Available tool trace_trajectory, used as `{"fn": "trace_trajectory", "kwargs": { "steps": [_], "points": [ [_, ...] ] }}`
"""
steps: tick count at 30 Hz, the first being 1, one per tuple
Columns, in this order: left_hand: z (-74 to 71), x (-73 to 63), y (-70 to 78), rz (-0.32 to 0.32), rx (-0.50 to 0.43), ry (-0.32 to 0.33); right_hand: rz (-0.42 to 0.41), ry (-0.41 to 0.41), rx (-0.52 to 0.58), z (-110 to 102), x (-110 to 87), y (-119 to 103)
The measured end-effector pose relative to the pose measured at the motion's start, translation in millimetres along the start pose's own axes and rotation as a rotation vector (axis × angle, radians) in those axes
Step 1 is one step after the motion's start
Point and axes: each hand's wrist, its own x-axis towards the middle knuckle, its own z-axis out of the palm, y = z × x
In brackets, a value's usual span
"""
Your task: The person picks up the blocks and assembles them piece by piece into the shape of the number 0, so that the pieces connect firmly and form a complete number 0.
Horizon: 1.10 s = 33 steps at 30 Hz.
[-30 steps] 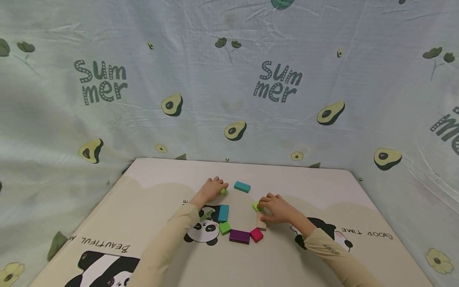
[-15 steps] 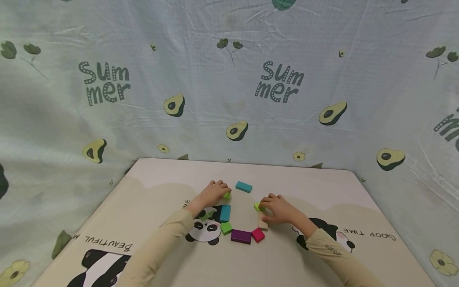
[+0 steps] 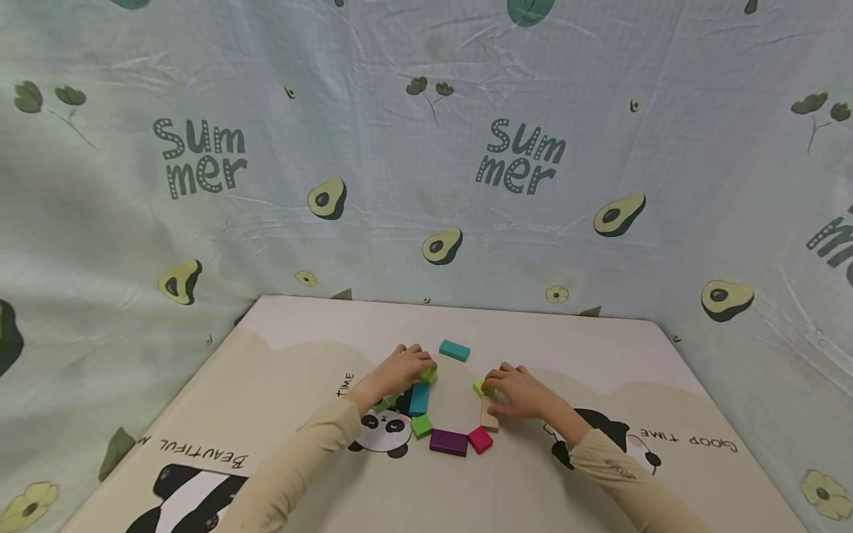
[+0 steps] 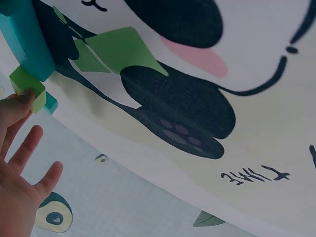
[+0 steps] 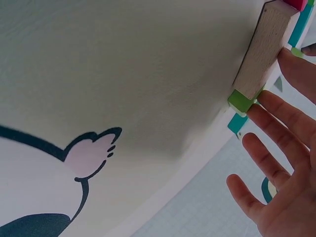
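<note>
My left hand [image 3: 400, 369] pinches a light green block [image 4: 27, 84] between thumb and finger. That block is at the far end of a teal block [image 3: 419, 400]; in the left wrist view the two look close together, perhaps touching. Over on the other side, my right hand [image 3: 522, 390] touches a green block [image 5: 241, 102] with its fingertips, and its thumb lies against a plain wooden block [image 5: 266, 49]. The right fingers are fairly straight and spread in the right wrist view. The wooden block and that green block stand end to end.
A green block [image 3: 421, 426], a purple block [image 3: 449, 443] and a pinkish-red block [image 3: 480, 440] form the near side of a block outline. Another teal block [image 3: 455, 350] lies apart at the far side. The panda-print tabletop [image 3: 533, 488] meets an avocado-print curtain [image 3: 373, 244] behind.
My left hand has brought the light green block nearer to me, up to the far end of the left teal block. The right hand stays in nearly the same place.
</note>
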Motion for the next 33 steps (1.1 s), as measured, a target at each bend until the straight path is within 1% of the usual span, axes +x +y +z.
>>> {"fn": "trace_trajectory", "kwargs": {
  "steps": [3, 8, 13, 17, 24, 29, 33],
  "points": [
    [1.6, 1.2, 1.0, -0.011, -0.015, -0.008, 0.003, 0.001, -0.001, -0.2, -0.4, -0.5],
    [4.9, 2.3, 2.1, -0.022, -0.013, -0.012, -0.003, 0.004, 0.000, -0.9, -1.0, -1.6],
    [7.7, 3.3, 3.2, -0.041, -0.033, -0.030, -0.005, 0.007, -0.004, -0.3, -0.8, -1.6],
    [8.7, 4.4, 3.9, -0.040, -0.038, -0.032, -0.002, 0.007, -0.004, 0.4, -0.6, -1.0],
    [8.8, 5.5, 5.3, -0.038, -0.013, -0.035, -0.003, 0.008, -0.011, 1.9, -0.9, -0.2],
    [9.3, 6.5, 6.6, -0.054, -0.003, -0.054, -0.003, 0.008, -0.013, 1.7, -1.3, -0.6],
    [10.5, 7.4, 7.2, -0.070, -0.013, -0.065, 0.001, 0.008, -0.009, 1.6, -1.5, -0.7]
  ]
}}
